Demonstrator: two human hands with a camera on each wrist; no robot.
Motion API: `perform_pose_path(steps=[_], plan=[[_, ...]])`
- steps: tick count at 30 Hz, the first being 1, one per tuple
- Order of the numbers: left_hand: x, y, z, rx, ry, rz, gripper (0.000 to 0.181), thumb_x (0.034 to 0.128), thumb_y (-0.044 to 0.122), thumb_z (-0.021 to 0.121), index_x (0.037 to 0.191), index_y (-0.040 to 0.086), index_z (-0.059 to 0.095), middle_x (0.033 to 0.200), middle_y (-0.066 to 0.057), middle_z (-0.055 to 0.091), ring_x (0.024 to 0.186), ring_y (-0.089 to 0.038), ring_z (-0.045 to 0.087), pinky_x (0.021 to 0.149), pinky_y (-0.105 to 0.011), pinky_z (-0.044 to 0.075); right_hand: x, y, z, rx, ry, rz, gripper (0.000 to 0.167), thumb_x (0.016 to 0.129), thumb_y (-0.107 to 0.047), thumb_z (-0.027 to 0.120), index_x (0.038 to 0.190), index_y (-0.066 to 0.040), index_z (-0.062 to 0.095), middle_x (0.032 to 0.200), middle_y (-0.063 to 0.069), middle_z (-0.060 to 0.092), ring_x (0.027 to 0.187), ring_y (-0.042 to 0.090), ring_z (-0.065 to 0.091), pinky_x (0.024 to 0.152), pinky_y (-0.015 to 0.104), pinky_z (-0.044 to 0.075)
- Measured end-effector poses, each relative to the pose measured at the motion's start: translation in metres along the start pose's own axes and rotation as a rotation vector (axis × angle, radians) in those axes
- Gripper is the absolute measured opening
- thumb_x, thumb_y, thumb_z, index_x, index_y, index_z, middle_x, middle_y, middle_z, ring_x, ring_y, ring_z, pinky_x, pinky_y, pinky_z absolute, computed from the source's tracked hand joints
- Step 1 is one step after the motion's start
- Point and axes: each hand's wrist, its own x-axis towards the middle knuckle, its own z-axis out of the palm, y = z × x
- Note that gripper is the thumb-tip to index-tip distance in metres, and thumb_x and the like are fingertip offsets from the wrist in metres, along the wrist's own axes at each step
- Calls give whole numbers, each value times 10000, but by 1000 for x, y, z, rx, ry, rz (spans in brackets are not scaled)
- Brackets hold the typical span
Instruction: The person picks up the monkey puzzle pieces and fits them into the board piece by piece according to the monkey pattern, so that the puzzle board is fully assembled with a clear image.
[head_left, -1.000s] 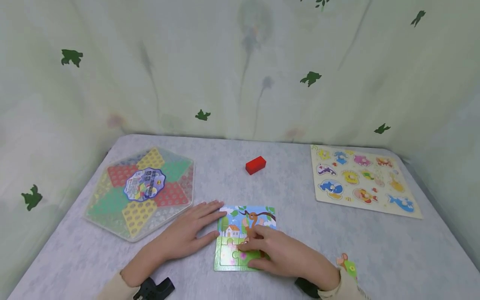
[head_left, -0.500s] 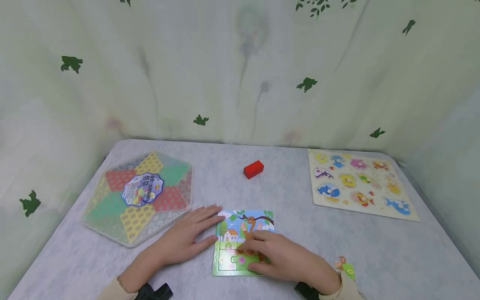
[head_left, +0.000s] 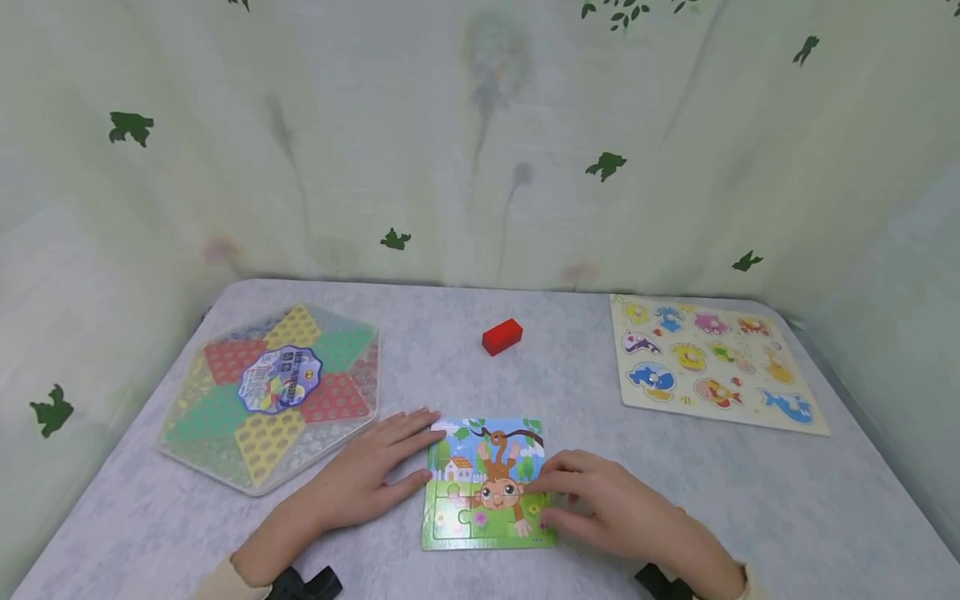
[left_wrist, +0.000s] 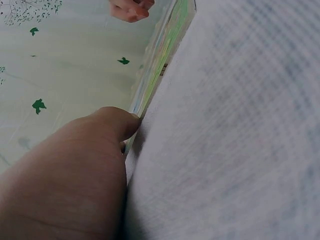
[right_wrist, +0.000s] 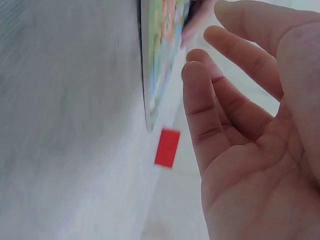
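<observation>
A square jigsaw puzzle (head_left: 487, 467) lies flat on the table, with a monkey hanging from a branch. At its lower left is a paler patch crossed by piece outlines. My left hand (head_left: 375, 471) lies along the puzzle's left edge with fingers spread. In the left wrist view, its thumb (left_wrist: 117, 122) rests against the board's side. My right hand (head_left: 611, 504) hovers by the puzzle's right edge. The right wrist view shows the right palm (right_wrist: 250, 170) with loosely curved fingers and nothing between them.
A hexagonal Chinese checkers set (head_left: 217, 417) stands left of the left hand. Behind the puzzle sits a red block (head_left: 502, 337). An animal peg puzzle board (head_left: 675, 404) lies at the back right. A curtain (head_left: 450, 150) hangs behind the table.
My right hand has drawn back rightward off the puzzle, uncovering the monkey's face. The right forearm now covers most of the loose mouse-pictured piece. My left hand stays at the puzzle's left edge.
</observation>
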Motion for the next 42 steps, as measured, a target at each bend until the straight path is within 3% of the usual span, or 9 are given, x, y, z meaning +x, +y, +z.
perform_pose_path(steps=[11, 16, 26, 29, 36, 42], plan=[[0, 0, -1, 7, -5, -8, 516, 1011, 393, 659, 1499, 253, 560, 1614, 21, 450, 1494, -260, 420, 1170, -597, 397, -39, 22, -28, 52, -12, 224, 330, 949, -475, 725, 1247, -334, 705, 1181, -134, 640, 913, 32, 594, 719, 216, 566], [1, -1, 1, 12, -4, -2, 517, 1011, 388, 660, 1500, 255, 557, 1615, 18, 450, 1494, -261, 420, 1171, -592, 398, -57, 37, -37, 123, -26, 296, 413, 915, -460, 768, 1276, -290, 664, 1198, -100, 640, 912, 58, 578, 691, 216, 546], [0, -3, 2, 15, -3, -11, 531, 1000, 398, 674, 1501, 267, 556, 1621, 38, 438, 1504, -239, 403, 1191, -566, 378, -82, 67, -44, 141, -30, 303, 453, 892, -467, 788, 1256, -236, 648, 1156, -93, 645, 899, 41, 561, 710, 208, 538], [0, -2, 2, 10, -16, -16, 534, 1000, 408, 671, 1503, 273, 553, 1624, 48, 432, 1509, -224, 396, 1199, -550, 375, -87, 74, -46, 155, -61, 351, 485, 877, -473, 801, 1267, -230, 645, 1168, -95, 648, 917, 22, 553, 742, 202, 532], [1, -2, 1, 17, -19, -19, 538, 999, 409, 672, 1505, 271, 551, 1626, 46, 430, 1509, -225, 396, 1204, -539, 372, -95, 82, -49, 121, -92, 413, 558, 810, -490, 855, 1251, -234, 631, 1188, -71, 621, 939, 8, 528, 748, 197, 512], [0, -2, 1, 8, -27, -30, 536, 1004, 425, 661, 1508, 282, 546, 1630, 64, 420, 1516, -209, 384, 1210, -527, 360, -96, 85, -49, 109, -106, 436, 515, 801, -460, 871, 1207, -242, 640, 1137, -71, 602, 914, 3, 510, 748, 191, 501]])
